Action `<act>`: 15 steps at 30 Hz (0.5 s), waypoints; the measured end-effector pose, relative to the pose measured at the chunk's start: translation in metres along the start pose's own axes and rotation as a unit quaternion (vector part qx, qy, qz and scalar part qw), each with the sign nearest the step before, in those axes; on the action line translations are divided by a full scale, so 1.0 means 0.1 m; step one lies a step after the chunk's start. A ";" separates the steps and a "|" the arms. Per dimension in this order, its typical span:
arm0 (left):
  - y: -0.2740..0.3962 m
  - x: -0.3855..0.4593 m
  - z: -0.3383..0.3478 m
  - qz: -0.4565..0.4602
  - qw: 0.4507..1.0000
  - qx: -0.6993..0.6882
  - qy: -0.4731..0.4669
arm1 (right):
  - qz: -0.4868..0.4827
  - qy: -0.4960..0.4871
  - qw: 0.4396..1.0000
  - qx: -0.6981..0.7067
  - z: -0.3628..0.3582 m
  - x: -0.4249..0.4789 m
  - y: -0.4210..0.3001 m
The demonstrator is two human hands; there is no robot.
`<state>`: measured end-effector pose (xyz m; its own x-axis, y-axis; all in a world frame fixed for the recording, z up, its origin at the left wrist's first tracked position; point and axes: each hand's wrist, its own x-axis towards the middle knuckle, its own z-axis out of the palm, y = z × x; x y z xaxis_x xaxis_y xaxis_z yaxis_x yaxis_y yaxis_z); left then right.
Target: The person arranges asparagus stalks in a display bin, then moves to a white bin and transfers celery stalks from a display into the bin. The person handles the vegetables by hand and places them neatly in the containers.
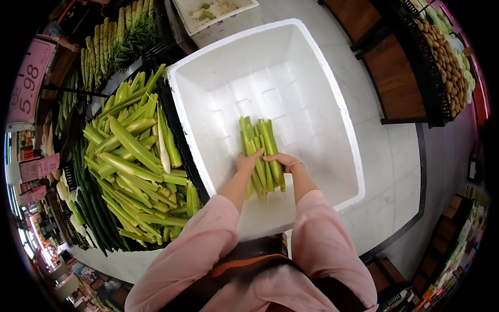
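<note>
A bundle of cut green celery stalks (261, 171) is gripped between my two hands over a large white foam box (234, 89). My left hand (248, 159) clasps the bundle's left side, thumb laid across the front. From the right, my right hand (284, 159), with a thin bracelet at the wrist, holds the same stalks. Both thumbs nearly meet at the middle. No other produce shows inside the box. Left of it, a heap of loose celery stalks (136, 156) fills a black-edged display bin.
Dark cucumbers (93, 210) lie beyond the heap. Long stem vegetables (117, 35) stand upper left, near a co-worker's hand (70, 46). Another foam box (226, 27) sits behind mine. Pink price signs (29, 82) line the left. A wooden stand (393, 78) with potatoes (444, 66) is at right.
</note>
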<state>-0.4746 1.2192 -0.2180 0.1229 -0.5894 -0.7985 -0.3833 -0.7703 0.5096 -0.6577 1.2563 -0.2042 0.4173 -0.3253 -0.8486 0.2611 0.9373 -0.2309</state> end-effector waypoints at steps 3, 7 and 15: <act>0.12 0.00 0.01 -0.010 0.996 -0.059 -0.070 | 0.006 -0.023 0.998 0.061 -0.01 0.01 0.05; 0.45 -0.06 -0.02 0.011 0.981 -0.054 -0.185 | -0.043 -0.019 0.991 0.123 0.08 -0.20 0.04; 1.17 0.05 0.19 0.092 0.908 0.196 -0.359 | -0.154 0.004 0.931 0.330 0.45 -0.67 0.11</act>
<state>-0.5357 1.1310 -0.1686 -0.5497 -0.2806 -0.7868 -0.6506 -0.4470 0.6139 -0.6437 1.2831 -0.1281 0.2287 -0.5629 -0.7943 0.8469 0.5173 -0.1227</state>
